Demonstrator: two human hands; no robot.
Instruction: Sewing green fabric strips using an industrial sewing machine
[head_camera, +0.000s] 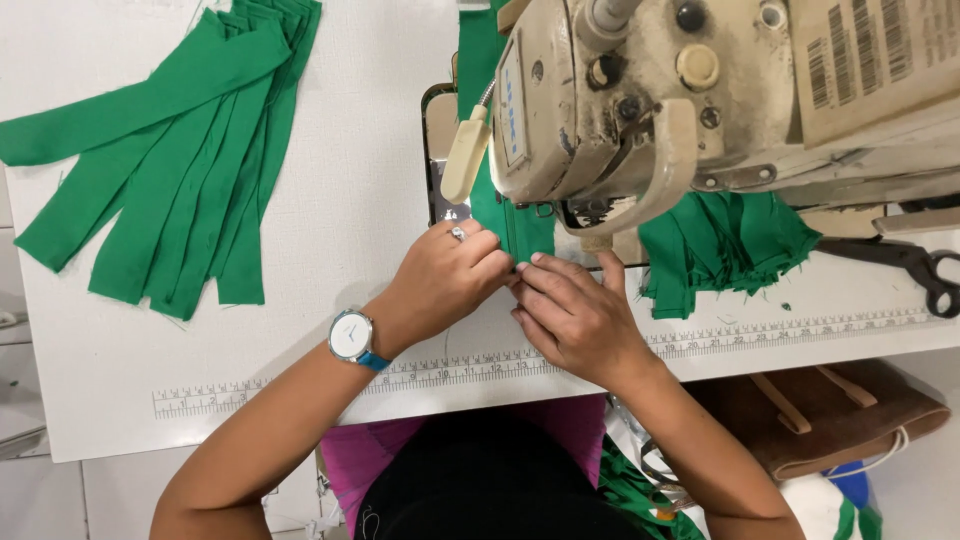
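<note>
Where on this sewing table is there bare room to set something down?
Bare white table lies between the fanned green strips and the sewing machine, and along the ruler at the front left. It is crowded by the needle, where left hand and right hand pinch fabric, and by the scissors.

— What's the strip (520, 235) under my fingertips made of?

— Green woven cloth, matt, same as the cut strips (170, 160) fanned out at ten o'clock and the bunched pile (725, 250) at three o'clock, whose edges look frayed.

— And the sewing machine (680, 90) at twelve?

— Painted metal, cream, worn and grimy, with a smooth plastic lever (465, 155). I see the table (340, 200) as matt white laminate.

— My left hand (445, 280)?

— A glossy metal-cased watch (351, 336) on it, blue strap. Scissors (910, 262) at three look like dark, dull metal; the bag (820, 415) at five, smooth brown leather.
</note>
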